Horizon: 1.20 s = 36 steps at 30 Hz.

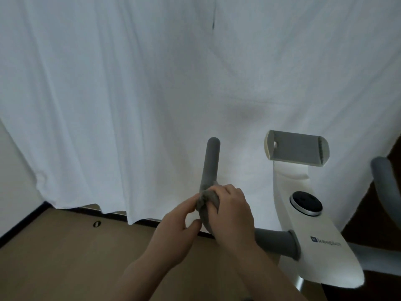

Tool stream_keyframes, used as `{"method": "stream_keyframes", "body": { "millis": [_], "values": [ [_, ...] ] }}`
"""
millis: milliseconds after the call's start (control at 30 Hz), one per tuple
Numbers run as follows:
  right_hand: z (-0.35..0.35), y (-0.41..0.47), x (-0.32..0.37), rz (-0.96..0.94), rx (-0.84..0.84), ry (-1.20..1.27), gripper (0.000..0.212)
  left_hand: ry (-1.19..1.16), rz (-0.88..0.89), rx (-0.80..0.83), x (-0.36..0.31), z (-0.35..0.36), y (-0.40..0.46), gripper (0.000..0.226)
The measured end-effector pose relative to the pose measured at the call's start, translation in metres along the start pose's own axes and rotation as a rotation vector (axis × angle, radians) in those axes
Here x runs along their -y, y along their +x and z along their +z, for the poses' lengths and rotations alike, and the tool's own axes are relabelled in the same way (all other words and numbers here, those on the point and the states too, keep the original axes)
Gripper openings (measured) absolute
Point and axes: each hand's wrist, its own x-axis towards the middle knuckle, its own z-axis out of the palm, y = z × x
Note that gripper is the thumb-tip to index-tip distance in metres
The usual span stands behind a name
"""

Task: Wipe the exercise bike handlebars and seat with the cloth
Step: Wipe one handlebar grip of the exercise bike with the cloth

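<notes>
Two hands' grip closed around cloth (204, 203), right hand (233, 211), left hand (175, 231), on handlebar (210, 161) bend.

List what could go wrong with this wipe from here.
1. The cloth is bunched into a small wad at the bend of the left handlebar, so it may skip much of the grip, including the upright end.
2. The right handlebar sits at the frame edge and the seat is out of view; either could get missed.
3. The curtain hangs right behind the bar, so a long stroke could snag or smear it.
</notes>
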Motion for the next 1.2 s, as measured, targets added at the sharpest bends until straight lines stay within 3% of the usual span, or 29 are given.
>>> {"method": "stream_keyframes", "body": {
  "millis": [133, 233, 267, 333, 367, 500, 567, 633, 767, 933, 1100, 1200],
  "values": [
    [0.002, -0.006, -0.011, 0.021, 0.079, 0.037, 0.041, 0.051, 0.003, -0.005, 0.004, -0.005, 0.008, 0.047],
    [0.002, -0.005, -0.012, 0.135, 0.184, 0.273, 0.099, 0.007, 0.05, -0.031, 0.006, -0.007, 0.02, 0.036],
    [0.004, 0.001, -0.012, 0.179, 0.224, 0.282, 0.095, -0.013, 0.073, -0.055, 0.007, -0.005, 0.026, 0.032],
    [0.011, 0.017, -0.012, 0.176, 0.184, 0.151, 0.049, -0.067, 0.108, -0.082, 0.009, 0.0, 0.038, 0.028],
    [0.01, 0.022, -0.009, 0.144, 0.119, 0.101, 0.038, -0.1, 0.119, -0.079, 0.01, 0.002, 0.044, 0.028],
    [0.009, 0.021, -0.011, 0.194, 0.159, 0.106, 0.049, -0.172, 0.214, -0.005, 0.023, -0.001, 0.066, 0.032],
    [-0.001, 0.02, -0.012, 0.301, 0.203, 0.246, 0.034, -0.179, 0.274, 0.061, 0.03, -0.007, 0.078, 0.036],
    [0.0, 0.029, -0.013, 0.31, 0.183, 0.234, 0.013, -0.176, 0.308, 0.095, 0.036, -0.009, 0.094, 0.035],
    [0.014, 0.047, -0.001, 0.38, 0.062, 0.211, 0.009, -0.189, 0.36, 0.115, 0.039, -0.013, 0.128, 0.033],
    [0.0, 0.038, 0.002, 0.581, 0.153, 0.243, 0.01, -0.195, 0.418, 0.161, 0.049, -0.021, 0.151, 0.025],
    [0.014, 0.059, 0.01, 0.592, 0.073, 0.111, 0.016, -0.193, 0.483, 0.176, 0.057, -0.019, 0.161, 0.026],
    [0.002, 0.05, 0.011, 0.662, 0.177, 0.084, 0.015, -0.171, 0.557, 0.197, 0.063, -0.023, 0.166, 0.029]
  ]
}}
